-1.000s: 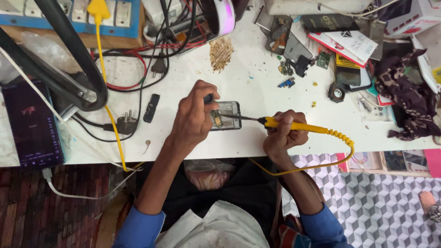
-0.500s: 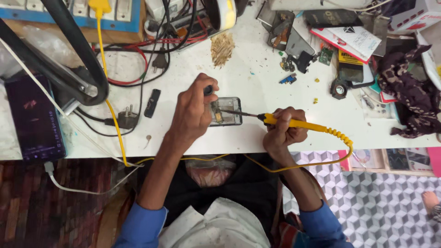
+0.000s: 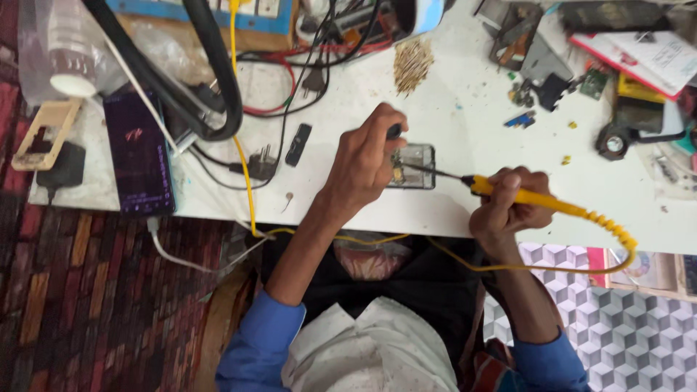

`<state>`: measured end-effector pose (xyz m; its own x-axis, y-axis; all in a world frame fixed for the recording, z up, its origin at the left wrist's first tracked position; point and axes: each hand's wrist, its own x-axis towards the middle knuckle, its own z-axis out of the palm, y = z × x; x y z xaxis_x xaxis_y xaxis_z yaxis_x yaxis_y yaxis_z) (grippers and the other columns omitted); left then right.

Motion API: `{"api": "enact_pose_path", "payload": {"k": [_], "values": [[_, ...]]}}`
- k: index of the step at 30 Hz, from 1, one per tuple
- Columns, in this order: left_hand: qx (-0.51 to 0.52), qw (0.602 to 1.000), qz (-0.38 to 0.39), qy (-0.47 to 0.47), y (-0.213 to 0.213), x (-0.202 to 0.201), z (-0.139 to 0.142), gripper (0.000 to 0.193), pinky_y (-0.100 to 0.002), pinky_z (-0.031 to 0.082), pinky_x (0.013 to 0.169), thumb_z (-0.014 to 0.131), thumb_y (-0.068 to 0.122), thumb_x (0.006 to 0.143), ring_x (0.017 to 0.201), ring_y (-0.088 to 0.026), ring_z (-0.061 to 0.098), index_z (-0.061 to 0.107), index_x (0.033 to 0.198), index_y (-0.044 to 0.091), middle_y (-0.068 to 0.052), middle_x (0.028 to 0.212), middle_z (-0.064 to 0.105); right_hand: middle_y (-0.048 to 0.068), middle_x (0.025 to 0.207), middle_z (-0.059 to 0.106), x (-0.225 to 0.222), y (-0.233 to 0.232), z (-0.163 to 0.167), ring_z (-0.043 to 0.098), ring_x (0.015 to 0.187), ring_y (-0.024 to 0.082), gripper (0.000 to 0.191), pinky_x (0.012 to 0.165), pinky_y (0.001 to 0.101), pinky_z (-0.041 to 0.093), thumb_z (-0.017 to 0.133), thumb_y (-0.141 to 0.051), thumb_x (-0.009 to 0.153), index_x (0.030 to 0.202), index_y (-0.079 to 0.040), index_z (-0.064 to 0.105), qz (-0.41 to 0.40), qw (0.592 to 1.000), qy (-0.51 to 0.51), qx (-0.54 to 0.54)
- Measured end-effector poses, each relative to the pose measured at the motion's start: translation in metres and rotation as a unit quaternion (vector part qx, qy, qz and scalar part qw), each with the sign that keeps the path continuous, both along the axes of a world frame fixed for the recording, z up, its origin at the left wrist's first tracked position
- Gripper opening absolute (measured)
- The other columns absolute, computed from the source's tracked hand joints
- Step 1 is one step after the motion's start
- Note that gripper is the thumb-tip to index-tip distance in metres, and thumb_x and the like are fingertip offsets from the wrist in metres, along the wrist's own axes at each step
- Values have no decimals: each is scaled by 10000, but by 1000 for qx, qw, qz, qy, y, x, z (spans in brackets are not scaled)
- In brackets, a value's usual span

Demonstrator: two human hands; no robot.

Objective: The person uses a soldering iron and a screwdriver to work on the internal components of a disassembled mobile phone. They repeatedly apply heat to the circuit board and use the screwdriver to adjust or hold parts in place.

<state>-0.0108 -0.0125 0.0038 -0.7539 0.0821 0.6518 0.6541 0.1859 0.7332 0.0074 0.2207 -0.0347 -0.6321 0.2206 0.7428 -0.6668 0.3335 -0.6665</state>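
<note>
Yellow soldering iron [image 3: 537, 199] in right hand [image 3: 502, 207], tip on small board [image 3: 412, 167].

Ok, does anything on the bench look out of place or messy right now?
Yes: a dark phone overhangs the white table's front edge, and small scraps lie scattered beyond the soldering iron held in the right hand.

Yellow soldering iron [image 3: 530, 197], white table [image 3: 465, 123], blue sleeves [image 3: 258, 337].

The left hand [image 3: 363, 163] hides part of the small circuit board [image 3: 415, 167].
</note>
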Motion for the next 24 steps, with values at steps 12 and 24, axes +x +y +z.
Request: {"api": "enact_pose_path", "payload": {"k": [12, 24], "values": [[-2, 1000, 16, 19, 0, 6, 9, 439, -338, 624, 872, 459, -262, 853, 931, -317, 735, 463, 1195, 13, -129, 1084, 596, 44, 648, 565, -2, -22, 72, 507, 537, 162, 249, 508, 294, 365, 615, -83, 1101, 868, -34, 542, -6, 967, -25, 255], [3, 999, 33, 14, 2, 8, 14, 349, -342, 629, 815, 508, -238, 920, 879, -298, 704, 502, 1180, -5, -148, 1034, 603, 46, 690, 529, -17, -15, 74, 470, 541, 175, 228, 516, 311, 344, 477, -162, 1072, 942, -2, 574, 67, 964, -40, 255]]}}
